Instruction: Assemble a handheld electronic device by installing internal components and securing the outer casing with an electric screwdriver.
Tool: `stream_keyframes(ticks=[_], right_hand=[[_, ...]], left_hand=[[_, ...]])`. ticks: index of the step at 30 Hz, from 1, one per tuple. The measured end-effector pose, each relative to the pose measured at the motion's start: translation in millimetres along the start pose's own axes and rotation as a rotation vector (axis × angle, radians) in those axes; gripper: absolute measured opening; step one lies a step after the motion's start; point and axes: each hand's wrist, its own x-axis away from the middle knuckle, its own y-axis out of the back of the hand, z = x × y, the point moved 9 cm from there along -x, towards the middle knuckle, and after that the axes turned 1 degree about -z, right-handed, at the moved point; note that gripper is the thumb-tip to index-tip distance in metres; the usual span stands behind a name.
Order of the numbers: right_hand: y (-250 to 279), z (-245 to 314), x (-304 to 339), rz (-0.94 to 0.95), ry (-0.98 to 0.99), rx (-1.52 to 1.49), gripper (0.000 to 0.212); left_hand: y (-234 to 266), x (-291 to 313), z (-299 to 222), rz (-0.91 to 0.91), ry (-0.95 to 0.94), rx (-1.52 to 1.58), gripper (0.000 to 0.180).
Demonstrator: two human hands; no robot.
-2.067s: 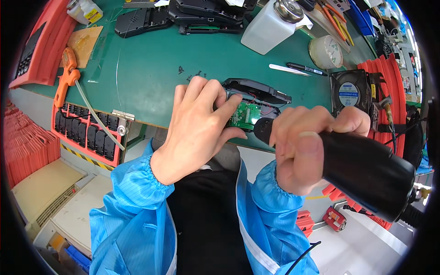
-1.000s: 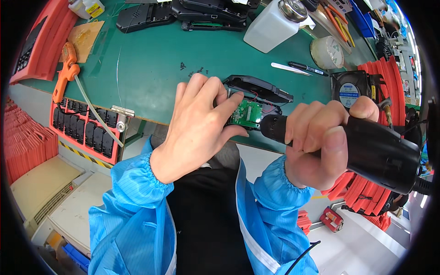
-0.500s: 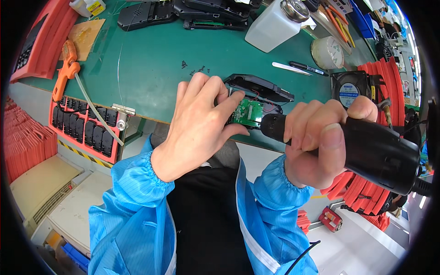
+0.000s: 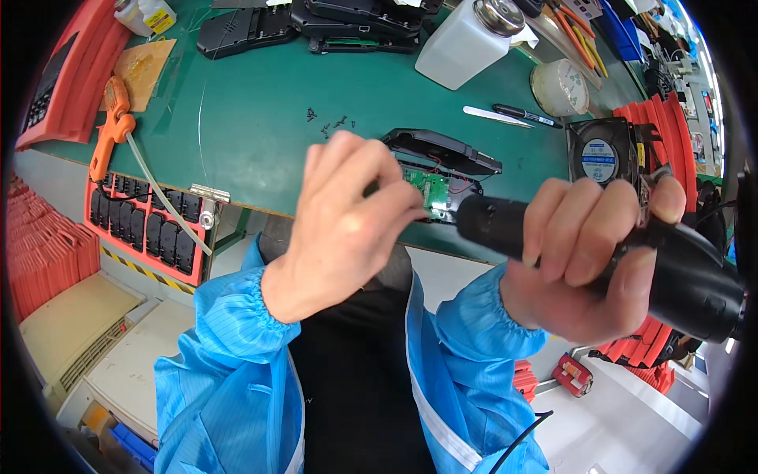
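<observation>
My right hand [image 4: 580, 253] is wrapped round a black electric screwdriver [image 4: 497, 225], its nose pointing left at the green circuit board [image 4: 433, 188]. The board lies in an opened black plastic housing, and thin red wires run to the raised cover [image 4: 442, 150] behind it. Thumb and forefinger of my left hand [image 4: 339, 217] are pinched together at the board's near edge, close to the screwdriver's tip. Whatever sits between those fingertips is too small or hidden to name. Small black screws [image 4: 325, 125] lie loose on the green mat beyond my left hand.
Black device housings [image 4: 355, 28] are stacked at the back beside a white pump bottle [image 4: 462, 47]. White tweezers [image 4: 497, 116] and a black marker [image 4: 527, 116] lie right of them. An orange glue gun [image 4: 114, 126] rests left; a fan [image 4: 600, 154] and red trays [image 4: 671, 142] stand right.
My left thumb and forefinger have gone from spread over the board to pinched together. The screwdriver has drawn back slightly to the right.
</observation>
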Motion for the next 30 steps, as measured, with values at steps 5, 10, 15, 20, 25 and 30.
stream_keyframes(ticks=[5, 10, 15, 20, 25, 30], right_hand=[[30.3, -6.7, -4.2, -0.141, 0.075, 0.190, 0.033], [39.2, -19.3, -2.3, -0.262, 0.036, 0.247, 0.031], [37.7, -23.2, -1.6, -0.289, 0.026, 0.243, 0.030], [38.0, -25.1, -3.5, -0.282, 0.012, 0.249, 0.031], [26.9, -22.3, -0.4, -0.362, 0.006, 0.404, 0.033], [25.4, -21.9, -1.3, -0.398, 0.005, 0.453, 0.031]], left_hand=[[23.7, 1.3, 33.2, -0.111, 0.069, -0.242, 0.019], [29.8, 1.7, 47.8, -0.127, 0.121, -0.340, 0.019], [4.3, 1.6, 19.6, 0.106, 0.087, -0.181, 0.043], [-10.8, 1.1, 17.9, 0.170, 0.120, -0.190, 0.064], [-12.7, 0.6, 18.1, 0.195, 0.132, -0.227, 0.065], [-14.5, 1.9, 18.3, 0.203, 0.125, -0.225, 0.063]])
